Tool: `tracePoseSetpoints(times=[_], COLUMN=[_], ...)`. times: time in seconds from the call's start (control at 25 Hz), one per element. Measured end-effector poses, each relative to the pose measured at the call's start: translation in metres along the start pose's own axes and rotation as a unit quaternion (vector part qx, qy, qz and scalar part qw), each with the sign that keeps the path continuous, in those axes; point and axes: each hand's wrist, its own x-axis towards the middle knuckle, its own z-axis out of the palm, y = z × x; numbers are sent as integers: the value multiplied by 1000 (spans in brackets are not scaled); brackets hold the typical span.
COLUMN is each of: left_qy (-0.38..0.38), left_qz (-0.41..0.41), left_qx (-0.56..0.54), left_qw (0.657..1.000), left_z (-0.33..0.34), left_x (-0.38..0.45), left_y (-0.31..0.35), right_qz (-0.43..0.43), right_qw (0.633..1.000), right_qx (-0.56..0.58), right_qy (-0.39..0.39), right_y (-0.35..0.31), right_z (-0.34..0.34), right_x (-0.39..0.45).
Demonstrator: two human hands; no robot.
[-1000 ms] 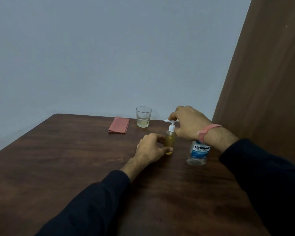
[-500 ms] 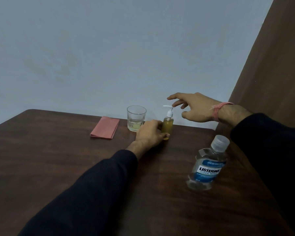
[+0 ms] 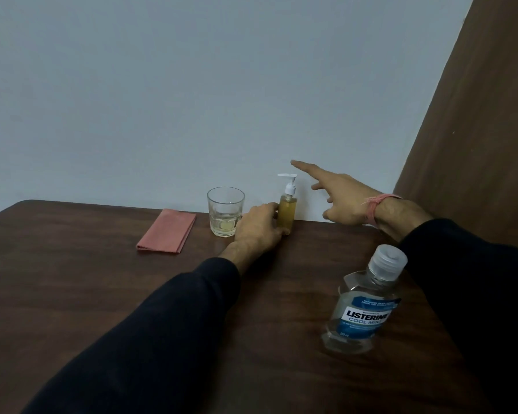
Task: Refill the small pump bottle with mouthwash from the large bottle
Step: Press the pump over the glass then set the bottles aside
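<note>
Pump bottle (image 3: 287, 212) is standing on the worktop (image 3: 72, 279) at its far edge, touching the left hand's fingers (image 3: 269, 209). Glass (image 3: 225, 215) is sitting just left of those fingers; folded cloth (image 3: 166, 230) is lying further left. Right hand (image 3: 346, 201) is hovering right of the bottle. Large bottle (image 3: 364, 306) is standing nearer, well right of the left fingers.

Amber pump btl (image 3: 287, 213) upright; capped Listerine btl (image 3: 362, 309) nearer.

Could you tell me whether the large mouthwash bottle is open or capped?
Capped: the clear cap sits on the neck of the large bottle.
</note>
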Motion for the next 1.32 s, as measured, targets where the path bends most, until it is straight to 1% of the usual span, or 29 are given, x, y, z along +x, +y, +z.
tracePoseSetpoints(times=[0.16,0.24,0.32,0.4,0.44,0.52,0.64,0.76,0.88,0.96,1.08,1.32], left_qy=[7,-9,-70,-147,-174,-206,-190,-134,-75,-50,-37,-41], left_qz=[-37,-14,46,95,108,105,101,96,91,83,74,80], left_qx=[-25,-54,-91,-120,-121,-125,-164,-196,-181,-151,-112,-72], left_qw=[999,998,992,977,971,965,963,967,976,984,990,993], left_z=[-1,-8,-17,-24,-26,-23,-25,-19,-11,-8,-5,5], left_x=[-32,-58,-91,-128,-145,-169,-204,-221,-228,-229,-223,-185], left_y=[1,2,3,2,4,4,19,35,44,48,53,62], right_qz=[52,83,109,128,136,159,186,166,159,151,159,202], right_qw=[997,992,985,978,976,967,948,936,929,933,936,921], right_qx=[45,69,95,125,135,174,237,296,331,328,311,328], right_qy=[-28,-63,-99,-105,-102,-97,-102,-87,-45,4,39,47], right_y=[21,40,54,56,54,49,29,11,-5,-12,-17,4], right_z=[7,16,26,38,43,55,60,66,75,83,85,84], right_x=[-28,-54,-88,-119,-133,-149,-186,-215,-231,-235,-233,-204])
